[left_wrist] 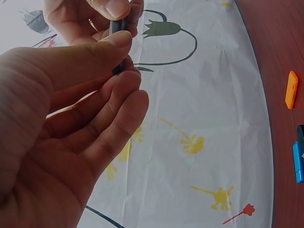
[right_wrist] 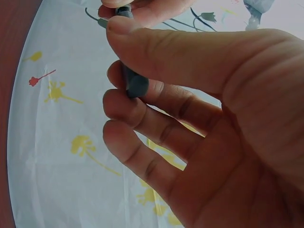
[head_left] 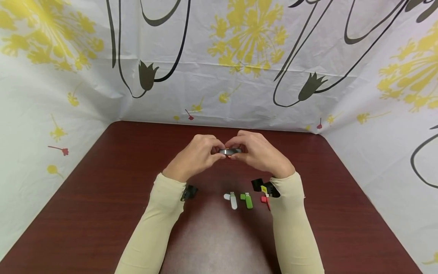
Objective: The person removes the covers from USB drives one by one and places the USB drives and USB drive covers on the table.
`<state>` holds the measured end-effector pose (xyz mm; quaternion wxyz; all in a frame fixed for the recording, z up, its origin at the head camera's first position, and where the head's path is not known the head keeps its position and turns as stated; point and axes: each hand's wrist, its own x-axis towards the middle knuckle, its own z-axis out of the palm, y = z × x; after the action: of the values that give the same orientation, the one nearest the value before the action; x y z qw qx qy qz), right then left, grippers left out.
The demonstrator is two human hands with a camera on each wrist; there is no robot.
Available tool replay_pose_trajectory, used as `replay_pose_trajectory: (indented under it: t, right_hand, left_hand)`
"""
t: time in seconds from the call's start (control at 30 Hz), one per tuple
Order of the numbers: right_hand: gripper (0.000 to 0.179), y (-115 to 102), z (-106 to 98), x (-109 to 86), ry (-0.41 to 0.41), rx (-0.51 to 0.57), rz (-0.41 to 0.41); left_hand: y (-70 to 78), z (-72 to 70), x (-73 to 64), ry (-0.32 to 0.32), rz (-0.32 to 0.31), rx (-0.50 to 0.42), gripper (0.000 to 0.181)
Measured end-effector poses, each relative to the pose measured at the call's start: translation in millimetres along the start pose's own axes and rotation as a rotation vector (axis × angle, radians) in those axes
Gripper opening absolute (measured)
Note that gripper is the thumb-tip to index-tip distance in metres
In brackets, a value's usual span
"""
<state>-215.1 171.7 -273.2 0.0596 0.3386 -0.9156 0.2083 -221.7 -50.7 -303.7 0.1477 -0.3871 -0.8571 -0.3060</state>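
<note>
Both hands meet above the far middle of the table around a black USB flash drive (head_left: 235, 151). My left hand (head_left: 199, 155) pinches its left end, the cap end, between thumb and fingers. My right hand (head_left: 260, 151) grips the longer body between thumb and fingertips. A thin silver band shows between the two ends in the head view. From the right wrist, the rounded tail of the drive (right_wrist: 137, 86) sticks out below the thumb, and a ridged metal part shows near the left hand's fingers. Fingers cover much of the drive.
Nearer on the table lie a white flash drive (head_left: 233, 200), a green one (head_left: 248, 201) and a red one (head_left: 268, 203) partly behind the right sleeve, caps beside them. The left wrist view shows an orange flash drive (left_wrist: 291, 90) and a blue one (left_wrist: 298, 161). Patterned sheeting (head_left: 219, 95) surrounds the table.
</note>
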Motion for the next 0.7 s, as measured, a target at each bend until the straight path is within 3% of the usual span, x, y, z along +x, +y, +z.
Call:
replay_pose_trajectory:
  t: [0.53, 0.7]
  right_hand:
    - [0.028, 0.7, -2.6, -2.1, -0.031, 0.011, -0.004]
    - [0.036, 3.0, -5.7, -5.3, -0.037, 0.001, 0.031]
  left_hand:
    - [-1.6, -0.3, -0.5, -0.041, -0.027, -0.023, 0.014]
    - [-3.6, -7.9, -3.0, -0.048, -0.095, -0.019, 0.014]
